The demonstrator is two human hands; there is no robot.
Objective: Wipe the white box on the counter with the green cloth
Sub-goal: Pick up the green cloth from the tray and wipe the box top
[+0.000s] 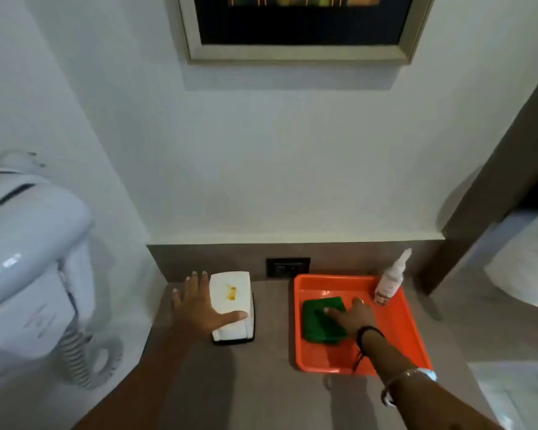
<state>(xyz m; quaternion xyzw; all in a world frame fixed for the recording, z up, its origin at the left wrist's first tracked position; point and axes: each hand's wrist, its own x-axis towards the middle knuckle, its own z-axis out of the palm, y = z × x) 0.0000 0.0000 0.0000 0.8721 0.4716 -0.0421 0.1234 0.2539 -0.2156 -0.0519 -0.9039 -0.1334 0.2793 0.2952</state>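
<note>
A white box point(230, 290) with a yellow stain on its top stands on a dark base on the grey counter point(261, 383). My left hand point(199, 305) lies against the box's left side, fingers spread, thumb across its front edge. A folded green cloth point(319, 321) lies in an orange tray point(401, 336) to the right of the box. My right hand point(353, 316) rests on the cloth's right part, fingers laid flat over it, not closed around it.
A small white spray bottle point(392, 279) stands at the tray's back right corner. A wall socket point(288, 267) sits behind, between box and tray. A wall-mounted hair dryer point(28, 259) with a coiled cord hangs at the left. White towels point(525, 268) lie at the right.
</note>
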